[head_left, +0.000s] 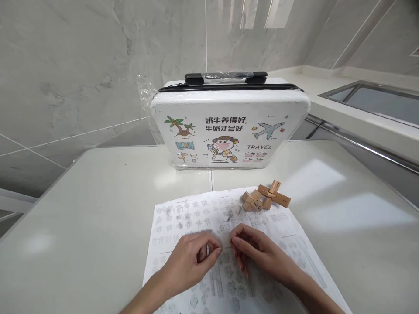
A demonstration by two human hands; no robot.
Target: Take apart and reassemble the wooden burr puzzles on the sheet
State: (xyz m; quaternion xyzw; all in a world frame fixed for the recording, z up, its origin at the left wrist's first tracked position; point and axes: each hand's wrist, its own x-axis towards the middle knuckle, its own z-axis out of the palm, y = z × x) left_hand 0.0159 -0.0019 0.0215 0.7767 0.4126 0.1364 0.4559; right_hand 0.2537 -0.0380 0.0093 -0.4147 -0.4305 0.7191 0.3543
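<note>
My left hand is over the printed paper sheet, its thumb and index finger brought together in a loose ring with nothing visible between them. A small gap separates it from my right hand, which is also above the sheet. The right fingers are curled, with the thumb tip close against the index finger; no object shows in them. Just beyond the right hand, an interlocking wooden puzzle of several crossed pieces lies at the sheet's far right edge. Dark markings show on some of its pieces.
A white carry case with cartoon prints, black handle and clear plastic wrap stands upright behind the sheet. The pale table meets a grey marbled wall. At the right is a counter with a dark inset panel.
</note>
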